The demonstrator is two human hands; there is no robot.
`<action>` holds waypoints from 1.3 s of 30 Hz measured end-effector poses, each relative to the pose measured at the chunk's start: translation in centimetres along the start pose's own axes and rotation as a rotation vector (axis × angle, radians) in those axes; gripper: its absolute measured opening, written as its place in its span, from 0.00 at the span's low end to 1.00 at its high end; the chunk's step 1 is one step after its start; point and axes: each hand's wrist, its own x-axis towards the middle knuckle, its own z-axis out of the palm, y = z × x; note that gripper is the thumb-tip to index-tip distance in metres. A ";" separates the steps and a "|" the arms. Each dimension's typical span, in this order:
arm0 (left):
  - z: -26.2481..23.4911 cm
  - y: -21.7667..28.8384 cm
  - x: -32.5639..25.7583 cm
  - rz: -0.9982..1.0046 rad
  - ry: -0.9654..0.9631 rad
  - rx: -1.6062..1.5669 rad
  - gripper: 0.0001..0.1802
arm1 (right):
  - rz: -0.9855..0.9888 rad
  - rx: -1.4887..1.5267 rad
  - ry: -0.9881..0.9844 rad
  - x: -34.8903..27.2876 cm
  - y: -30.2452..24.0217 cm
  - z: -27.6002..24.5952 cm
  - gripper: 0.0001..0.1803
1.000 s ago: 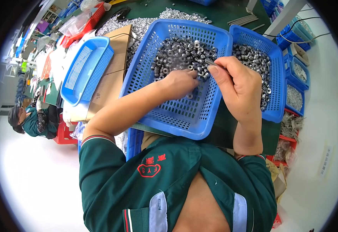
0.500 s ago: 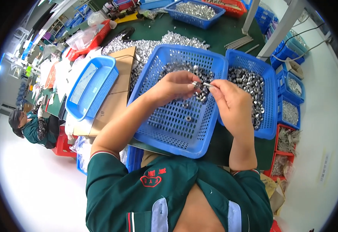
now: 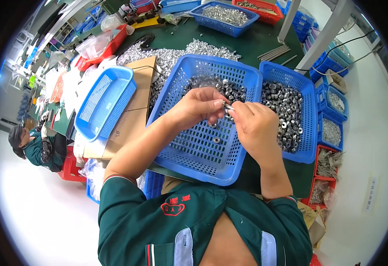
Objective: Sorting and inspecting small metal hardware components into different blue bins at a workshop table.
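My left hand is closed, thumb and fingers pinching a small metal collar that the fingertips mostly cover. From the other side, my right hand grips a short thin metal rod, its tip meeting the collar. Both hands hover over a large blue perforated basket. Several shiny metal collars lie heaped at that basket's far end, and one loose collar rests on its floor. Right of it, a second blue basket is filled with similar metal collars.
Small silvery parts are piled behind the basket. At the left, a light-blue tray lies on cardboard. Several metal rods sit near a white post. A co-worker sits far left.
My right hand has moved slightly left and down, bringing the rod closer against the collar. Less of the rod shows between my hands.
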 end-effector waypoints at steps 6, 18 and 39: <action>0.0 -0.1 -0.5 -0.028 0.001 -0.048 0.12 | 0.087 0.097 -0.004 -0.5 -0.5 0.7 0.09; 0.1 0.4 0.1 0.023 0.065 0.060 0.12 | 0.643 0.592 -0.185 -0.5 1.0 1.0 0.21; 0.9 -4.9 0.3 -0.044 -0.033 1.263 0.11 | 0.374 0.273 -0.125 -0.6 1.1 0.0 0.19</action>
